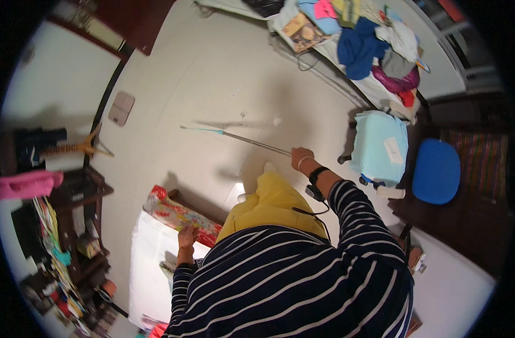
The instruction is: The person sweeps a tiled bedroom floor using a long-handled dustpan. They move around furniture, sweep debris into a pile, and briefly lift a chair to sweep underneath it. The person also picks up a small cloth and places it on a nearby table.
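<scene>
My right hand is closed around the end of a long metal pole. The pole stretches out to the left over the tiled floor and ends in a thin teal head, whose exact kind I cannot tell. Beside my left hip, my left hand is over the edge of a white-covered bed, with its fingers loosely apart and nothing seen in them. A red floral cloth runs along that edge, just by the fingers.
A light-blue covered suitcase stands on the right, near a blue chair seat. Clothes lie heaped on a bed at the upper right. To the left are a bathroom scale, a wooden stand and a cluttered dark shelf.
</scene>
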A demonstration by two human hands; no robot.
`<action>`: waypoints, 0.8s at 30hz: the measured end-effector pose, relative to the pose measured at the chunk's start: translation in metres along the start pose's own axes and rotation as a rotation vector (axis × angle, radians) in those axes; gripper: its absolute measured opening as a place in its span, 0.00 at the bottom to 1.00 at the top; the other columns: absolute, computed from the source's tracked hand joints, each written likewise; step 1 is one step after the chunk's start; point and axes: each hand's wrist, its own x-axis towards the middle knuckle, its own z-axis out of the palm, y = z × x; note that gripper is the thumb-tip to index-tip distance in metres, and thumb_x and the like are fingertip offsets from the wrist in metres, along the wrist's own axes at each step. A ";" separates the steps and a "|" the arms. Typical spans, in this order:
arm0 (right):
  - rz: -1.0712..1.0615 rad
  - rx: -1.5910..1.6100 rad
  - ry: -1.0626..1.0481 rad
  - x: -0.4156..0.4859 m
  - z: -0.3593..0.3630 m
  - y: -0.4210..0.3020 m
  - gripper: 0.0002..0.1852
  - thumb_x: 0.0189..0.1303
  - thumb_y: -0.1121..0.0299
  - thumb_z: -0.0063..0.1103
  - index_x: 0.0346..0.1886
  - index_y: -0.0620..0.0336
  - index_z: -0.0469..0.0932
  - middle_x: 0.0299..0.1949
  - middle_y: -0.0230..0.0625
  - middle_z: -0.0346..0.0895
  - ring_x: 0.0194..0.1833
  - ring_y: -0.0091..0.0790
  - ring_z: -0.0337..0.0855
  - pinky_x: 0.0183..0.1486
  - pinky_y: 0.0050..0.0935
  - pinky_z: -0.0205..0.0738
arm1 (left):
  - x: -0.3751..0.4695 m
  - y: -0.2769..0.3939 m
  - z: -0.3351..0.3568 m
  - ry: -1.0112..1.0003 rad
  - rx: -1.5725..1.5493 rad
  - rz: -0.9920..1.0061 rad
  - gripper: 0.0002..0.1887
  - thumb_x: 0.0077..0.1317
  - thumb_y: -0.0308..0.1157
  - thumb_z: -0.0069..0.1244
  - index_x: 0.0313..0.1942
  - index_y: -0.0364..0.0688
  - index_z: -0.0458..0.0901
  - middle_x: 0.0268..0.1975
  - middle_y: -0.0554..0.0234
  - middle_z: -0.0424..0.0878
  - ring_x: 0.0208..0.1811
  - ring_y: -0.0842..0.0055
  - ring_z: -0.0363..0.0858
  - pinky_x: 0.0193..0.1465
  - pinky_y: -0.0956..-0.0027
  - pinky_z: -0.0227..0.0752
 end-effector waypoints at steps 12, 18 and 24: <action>0.843 1.560 -0.126 -0.147 0.087 0.153 0.16 0.69 0.72 0.46 0.58 0.65 0.66 0.14 0.33 0.60 0.12 0.27 0.57 0.15 0.32 0.57 | 0.048 0.139 0.104 -0.200 0.296 0.010 0.09 0.65 0.35 0.50 0.37 0.39 0.77 0.29 0.62 0.82 0.24 0.78 0.80 0.24 0.79 0.71; 0.598 0.857 -0.279 -0.089 0.153 0.173 0.18 0.70 0.62 0.45 0.23 0.57 0.74 0.13 0.34 0.69 0.13 0.34 0.69 0.19 0.31 0.68 | 0.066 0.212 0.123 -0.190 0.530 0.022 0.11 0.67 0.36 0.48 0.43 0.40 0.75 0.36 0.61 0.84 0.33 0.76 0.82 0.37 0.72 0.74; 0.402 0.208 -0.319 0.032 0.154 0.086 0.09 0.56 0.63 0.58 0.21 0.51 0.80 0.18 0.33 0.76 0.20 0.36 0.78 0.22 0.34 0.73 | 0.103 0.288 0.113 -0.330 0.692 0.046 0.13 0.68 0.38 0.47 0.47 0.39 0.74 0.43 0.58 0.83 0.43 0.73 0.82 0.46 0.68 0.74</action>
